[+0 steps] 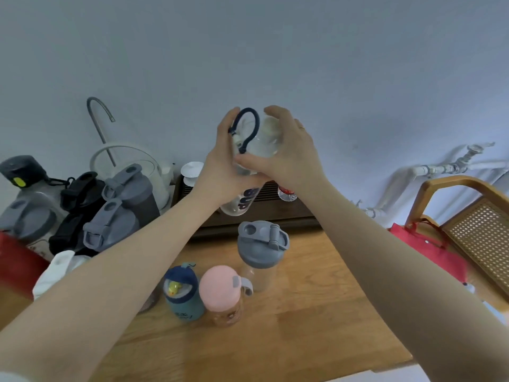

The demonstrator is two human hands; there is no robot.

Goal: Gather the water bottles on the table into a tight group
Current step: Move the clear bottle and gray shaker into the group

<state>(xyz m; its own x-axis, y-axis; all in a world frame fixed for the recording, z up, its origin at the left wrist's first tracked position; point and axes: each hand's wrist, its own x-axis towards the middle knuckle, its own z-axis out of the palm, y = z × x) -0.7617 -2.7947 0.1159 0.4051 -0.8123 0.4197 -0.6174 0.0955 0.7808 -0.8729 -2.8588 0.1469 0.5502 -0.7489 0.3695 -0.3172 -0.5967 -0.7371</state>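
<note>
Both my hands hold a clear bottle point(242, 202) with a dark blue loop strap up in the air, above the back of the wooden table point(316, 312). My left hand point(220, 172) wraps its left side. My right hand point(283, 155) covers its top and right side. Below on the table stand a clear bottle with a grey flip lid point(261, 246), a pink-lidded bottle point(221, 296) and a small blue bottle with a yellow duck point(181, 290), close together. Several grey- and black-lidded bottles point(115, 216) cluster at the left.
A white kettle point(137, 166) and a curved metal spout point(100, 117) stand at the back left. A dark slatted tray point(264, 213) lies along the wall with a small plastic bottle point(286, 194) on it. A cane chair point(473, 224) with a red bag point(424, 249) stands at right.
</note>
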